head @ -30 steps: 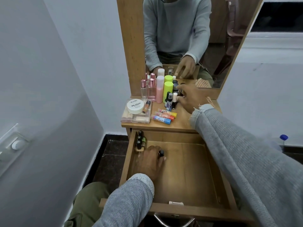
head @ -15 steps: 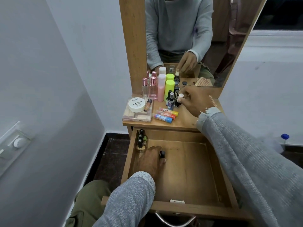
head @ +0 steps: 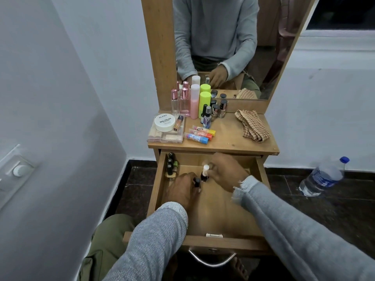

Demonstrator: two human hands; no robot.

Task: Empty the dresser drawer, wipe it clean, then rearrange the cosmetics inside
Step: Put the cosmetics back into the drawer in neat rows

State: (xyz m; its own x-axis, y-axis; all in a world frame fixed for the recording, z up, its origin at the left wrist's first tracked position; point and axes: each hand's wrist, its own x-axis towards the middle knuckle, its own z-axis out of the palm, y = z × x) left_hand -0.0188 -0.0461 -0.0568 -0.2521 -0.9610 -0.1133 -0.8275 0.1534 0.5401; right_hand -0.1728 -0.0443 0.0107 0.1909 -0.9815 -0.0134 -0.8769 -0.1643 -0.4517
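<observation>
The wooden drawer (head: 211,239) stands pulled out below the dresser top (head: 227,138). Inside it, my right hand (head: 225,171) pinches a white-capped nail polish bottle (head: 205,171) and holds it upright near the drawer's back. My left hand (head: 181,188) grips a black-capped bottle (head: 196,182) just left of it. Several dark bottles (head: 171,166) stand in the drawer's back-left corner. On the top stand pink perfume bottles (head: 183,102), a pink bottle (head: 194,101), a green bottle (head: 204,102), small nail polishes (head: 218,108), three coloured tubes (head: 199,133), a white jar (head: 164,122) on a palette (head: 165,135).
A checked cloth (head: 252,125) lies on the right of the dresser top. The mirror (head: 233,43) rises behind. A water bottle (head: 322,177) lies on the dark floor to the right. White walls close in on the left. My knee (head: 109,240) is at the drawer's left.
My right hand lifted the white-capped bottle off the dresser top and brought it down into the drawer beside my left hand. The checked cloth is now uncovered.
</observation>
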